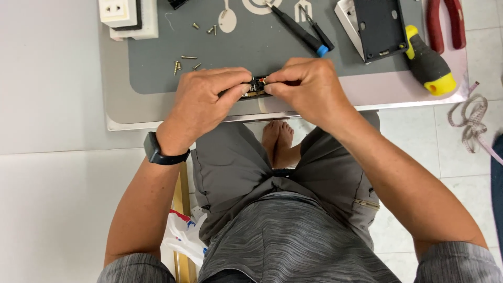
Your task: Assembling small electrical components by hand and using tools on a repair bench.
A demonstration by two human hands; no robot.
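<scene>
Both my hands meet over the near edge of a small metal table (pixel 120 112). Between their fingertips sits a small black electrical part (pixel 257 85) with brass and orange bits. My left hand (pixel 207 99), with a black band on its wrist, pinches the part's left end. My right hand (pixel 309 86) pinches its right end with thumb and forefinger. Most of the part is hidden by my fingers.
A grey mat (pixel 262 47) covers the table. On it lie loose screws (pixel 181 63), a white socket (pixel 119 11), a blue-tipped screwdriver (pixel 298 31), a black plate on a white frame (pixel 377 23), a yellow-black handled tool (pixel 427 63) and red pliers (pixel 445 23). A tape measure (pixel 471 120) lies on the tiled floor.
</scene>
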